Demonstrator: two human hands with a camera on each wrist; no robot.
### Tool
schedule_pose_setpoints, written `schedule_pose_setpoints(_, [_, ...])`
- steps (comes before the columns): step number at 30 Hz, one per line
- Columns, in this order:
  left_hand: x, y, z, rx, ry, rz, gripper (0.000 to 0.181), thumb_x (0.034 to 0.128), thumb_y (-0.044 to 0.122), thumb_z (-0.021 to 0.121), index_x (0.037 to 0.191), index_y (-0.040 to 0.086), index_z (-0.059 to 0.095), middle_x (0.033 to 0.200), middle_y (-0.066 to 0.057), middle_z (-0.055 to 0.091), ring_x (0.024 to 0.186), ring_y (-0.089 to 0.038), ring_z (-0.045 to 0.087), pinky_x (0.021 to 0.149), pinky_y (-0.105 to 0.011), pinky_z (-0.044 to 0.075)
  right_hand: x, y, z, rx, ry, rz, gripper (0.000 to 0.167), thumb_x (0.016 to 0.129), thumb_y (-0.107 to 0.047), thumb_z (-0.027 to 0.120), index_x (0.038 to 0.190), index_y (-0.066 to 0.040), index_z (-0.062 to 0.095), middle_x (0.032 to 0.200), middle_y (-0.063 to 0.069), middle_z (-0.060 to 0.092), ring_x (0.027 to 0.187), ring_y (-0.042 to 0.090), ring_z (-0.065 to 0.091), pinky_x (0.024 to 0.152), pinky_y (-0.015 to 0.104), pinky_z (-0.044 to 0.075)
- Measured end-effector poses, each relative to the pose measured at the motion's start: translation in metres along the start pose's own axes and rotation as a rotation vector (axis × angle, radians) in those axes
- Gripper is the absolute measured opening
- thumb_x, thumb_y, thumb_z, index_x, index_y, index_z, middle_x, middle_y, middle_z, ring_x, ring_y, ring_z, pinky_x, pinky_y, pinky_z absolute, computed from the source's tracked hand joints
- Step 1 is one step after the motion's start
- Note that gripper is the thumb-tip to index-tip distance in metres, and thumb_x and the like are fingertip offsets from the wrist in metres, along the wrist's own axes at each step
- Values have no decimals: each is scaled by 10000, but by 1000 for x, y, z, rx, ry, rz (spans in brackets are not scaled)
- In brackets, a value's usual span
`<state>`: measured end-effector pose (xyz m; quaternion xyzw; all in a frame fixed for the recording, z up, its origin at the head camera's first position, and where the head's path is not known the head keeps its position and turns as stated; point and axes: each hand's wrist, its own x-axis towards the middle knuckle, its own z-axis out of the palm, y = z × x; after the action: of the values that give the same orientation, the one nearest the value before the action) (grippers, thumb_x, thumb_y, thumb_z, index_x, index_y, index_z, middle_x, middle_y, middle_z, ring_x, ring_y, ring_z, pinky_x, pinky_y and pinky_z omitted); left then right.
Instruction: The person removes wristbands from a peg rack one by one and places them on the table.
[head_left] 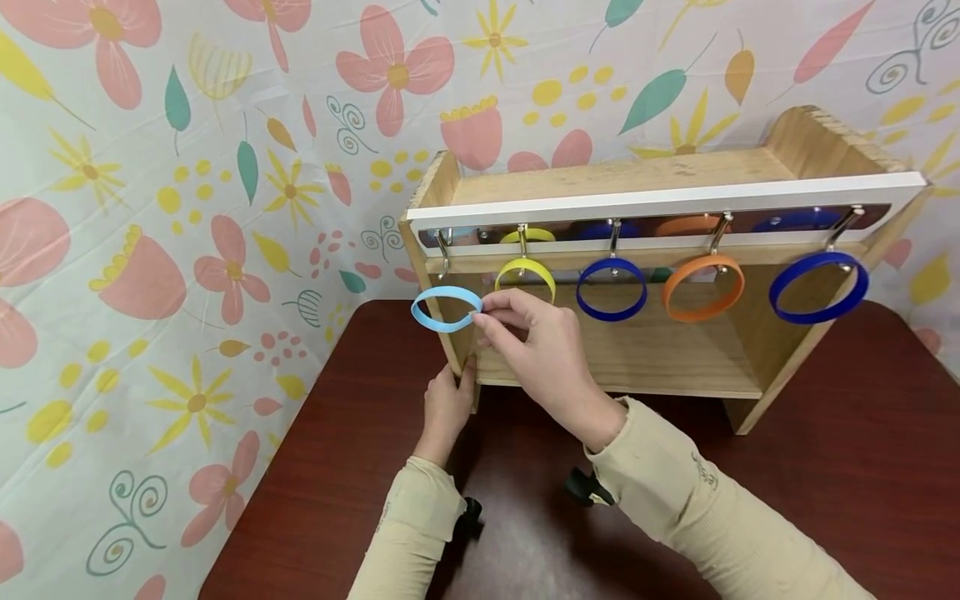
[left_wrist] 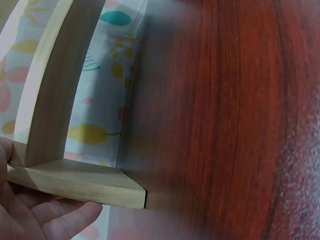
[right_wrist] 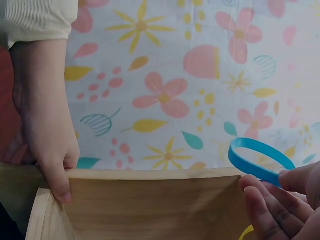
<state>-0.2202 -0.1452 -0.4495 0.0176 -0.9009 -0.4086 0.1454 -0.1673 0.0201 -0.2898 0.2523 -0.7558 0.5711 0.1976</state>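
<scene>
A light blue ring point(head_left: 425, 318) is pinched between thumb and fingers of my right hand point(head_left: 543, 354), just below the leftmost hook point(head_left: 442, 254), and does not touch it. In the right wrist view the blue ring point(right_wrist: 255, 169) extends left from the fingertips of the right hand point(right_wrist: 285, 205). My left hand point(head_left: 444, 408) grips the lower left side of the wooden shelf point(head_left: 660, 350). In the left wrist view the fingers of the left hand point(left_wrist: 45, 215) lie under the wooden edge point(left_wrist: 80, 182); in the right wrist view its thumb lies over the board.
On the other hooks hang a yellow ring point(head_left: 551, 283), a dark blue ring point(head_left: 611, 315), an orange ring point(head_left: 701, 317) and another dark blue ring point(head_left: 817, 315). The shelf stands on a dark red table point(head_left: 322, 467) before a flower-patterned cloth point(head_left: 187, 167).
</scene>
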Motion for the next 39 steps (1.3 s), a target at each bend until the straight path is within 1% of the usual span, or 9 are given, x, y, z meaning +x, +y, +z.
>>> schedule_pose_setpoints(3, [0,0,0,3,-2,-6,363,1020,405,492,896,95,632,721,-62,661,655,-259,638,617,-434,497,-3,-1,-2,4,-12,9,130,935,-112,671,1035,-28,679,929,69,741,707,110,706,604,262,542])
schedule_pose_setpoints(7, [0,0,1,13,3,-16,368,1016,415,494,896,97,635,738,-74,665,711,-298,652,659,-468,500,-6,-1,-5,32,-25,25,127,937,-108,669,1034,-27,679,922,58,741,702,80,696,628,266,548])
schedule_pose_setpoints(13, [-1,1,-1,7,12,-17,386,1013,423,492,884,91,637,746,-88,671,729,-323,658,675,-494,500,-11,0,-9,61,-44,42,121,933,-97,670,1032,-29,680,904,58,740,692,78,689,637,279,551])
schedule_pose_setpoints(16, [-1,2,-2,16,6,-18,382,1017,416,486,847,98,612,715,-71,650,703,-305,643,665,-481,491,-15,2,-12,64,-58,64,131,935,-104,670,1044,-31,680,901,34,740,703,99,696,640,299,553])
schedule_pose_setpoints(20, [-2,1,-2,26,-6,-15,382,1024,400,480,778,115,546,616,-25,578,615,-248,591,649,-456,476,-22,6,-16,89,-77,106,142,936,-105,668,1056,-29,677,906,42,739,717,151,706,669,335,562])
schedule_pose_setpoints(26, [-2,-1,0,8,-10,4,384,1026,387,492,739,132,512,498,26,515,487,-162,514,595,-391,458,-34,17,-23,106,-87,144,139,935,-115,672,1044,-28,677,893,49,738,716,204,709,657,302,560])
schedule_pose_setpoints(29, [-2,-2,0,14,-7,0,371,1026,358,498,731,133,499,512,18,504,478,-168,490,539,-357,411,-37,22,-25,95,-81,148,143,933,-123,675,1042,-30,677,884,39,738,711,195,708,642,304,558])
schedule_pose_setpoints(34, [-1,-1,1,22,-5,-14,322,1019,315,514,755,129,516,563,-8,529,508,-188,510,534,-358,408,-42,27,-29,101,-75,172,153,931,-116,677,1040,-9,674,877,60,738,698,188,704,634,309,558])
schedule_pose_setpoints(39, [-1,-2,2,25,8,-14,289,1008,313,527,797,120,569,642,-42,608,624,-260,607,636,-445,482,-45,29,-32,149,-80,220,146,935,-101,669,1038,1,664,900,110,734,709,223,709,641,313,562])
